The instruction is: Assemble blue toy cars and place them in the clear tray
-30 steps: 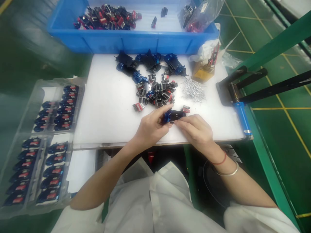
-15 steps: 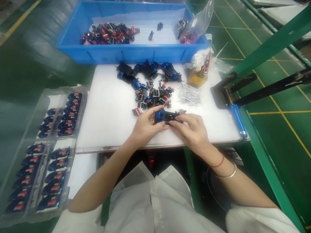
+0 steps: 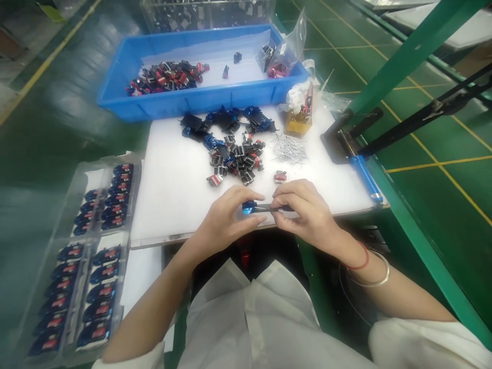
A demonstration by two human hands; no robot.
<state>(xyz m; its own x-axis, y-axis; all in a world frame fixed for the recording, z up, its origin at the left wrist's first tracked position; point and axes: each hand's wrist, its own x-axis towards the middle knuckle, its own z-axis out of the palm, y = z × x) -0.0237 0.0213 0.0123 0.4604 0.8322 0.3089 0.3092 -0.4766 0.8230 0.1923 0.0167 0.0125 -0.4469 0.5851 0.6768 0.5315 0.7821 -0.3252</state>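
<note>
Both my left hand [image 3: 226, 218] and my right hand [image 3: 303, 207] hold a small blue-and-black moulded part [image 3: 255, 207] above the front of the white work table [image 3: 172, 210]. It shows edge-on, pinched between the fingertips, and the fingers hide much of it. A small red-and-metal component [image 3: 280, 177] lies alone just beyond my right hand. Further back sits a heap of similar components [image 3: 238, 161], with several blue-and-black parts [image 3: 226, 120] behind it. To its right lies a pile of thin steel pins [image 3: 290, 148].
A blue plastic crate [image 3: 200, 100] holding loose components stands behind the table, with a plastic bag [image 3: 286, 43] inside it. Clear blister trays [image 3: 96, 256] of blue parts lie to the left. A lever fixture [image 3: 346, 141] with a blue handle is mounted at the right edge.
The blue-and-black part has turned from showing its broad face to edge-on between my fingers. The view has tilted up and shifted, so the table sits lower in the frame.
</note>
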